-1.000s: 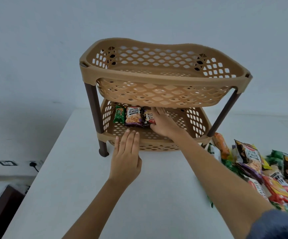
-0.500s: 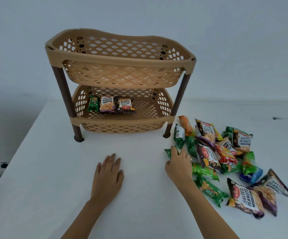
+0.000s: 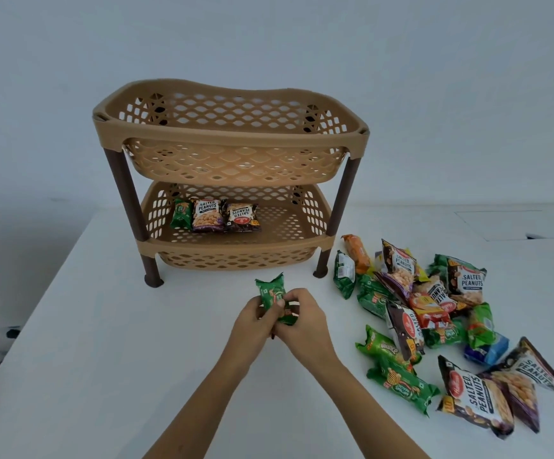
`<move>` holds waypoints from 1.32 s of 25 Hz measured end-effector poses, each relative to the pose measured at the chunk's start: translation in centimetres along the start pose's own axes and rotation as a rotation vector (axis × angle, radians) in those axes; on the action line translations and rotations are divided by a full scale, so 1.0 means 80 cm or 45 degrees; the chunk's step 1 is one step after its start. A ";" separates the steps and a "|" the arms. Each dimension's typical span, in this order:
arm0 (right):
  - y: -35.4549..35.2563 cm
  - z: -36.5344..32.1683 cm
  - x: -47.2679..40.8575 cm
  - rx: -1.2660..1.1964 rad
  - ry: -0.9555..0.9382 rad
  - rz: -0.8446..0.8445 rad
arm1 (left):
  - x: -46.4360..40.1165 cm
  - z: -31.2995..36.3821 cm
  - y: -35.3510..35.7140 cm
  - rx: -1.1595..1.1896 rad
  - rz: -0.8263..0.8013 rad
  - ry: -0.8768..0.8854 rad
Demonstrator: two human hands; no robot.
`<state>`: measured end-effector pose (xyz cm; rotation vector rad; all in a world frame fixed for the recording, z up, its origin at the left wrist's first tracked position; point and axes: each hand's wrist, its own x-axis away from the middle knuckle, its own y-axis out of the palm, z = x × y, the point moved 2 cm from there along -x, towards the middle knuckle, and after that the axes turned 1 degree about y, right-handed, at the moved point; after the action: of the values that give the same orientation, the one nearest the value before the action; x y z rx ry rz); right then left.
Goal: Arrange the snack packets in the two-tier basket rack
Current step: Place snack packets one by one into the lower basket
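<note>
Your left hand and right hand both grasp one green packet above the white table, in front of the rack. Three packets lie in the lower basket. The loose packets lie right of the rack.

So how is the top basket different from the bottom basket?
The top basket looks empty, while the bottom basket holds three snack packets lined up at its left. The top basket sits high on the brown legs; the bottom basket sits low, just above the white table. Both are tan plastic with lattice holes and the same curvy shape.
</note>
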<state>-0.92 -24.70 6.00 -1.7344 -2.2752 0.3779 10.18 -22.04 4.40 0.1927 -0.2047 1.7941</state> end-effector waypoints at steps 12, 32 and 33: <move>-0.103 0.032 -0.155 1.044 0.413 0.337 | -0.094 0.117 -0.101 -0.523 0.439 0.536; -0.061 -0.108 -0.117 0.713 -0.249 0.281 | -0.155 0.114 -0.118 -1.131 0.629 0.285; -0.051 -0.112 -0.144 0.756 -0.204 0.238 | -0.158 0.116 -0.120 -1.113 0.606 0.261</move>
<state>1.52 -36.43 15.31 -1.6302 -1.8218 1.1331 22.60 -34.01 10.70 -0.7101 -0.9151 1.9991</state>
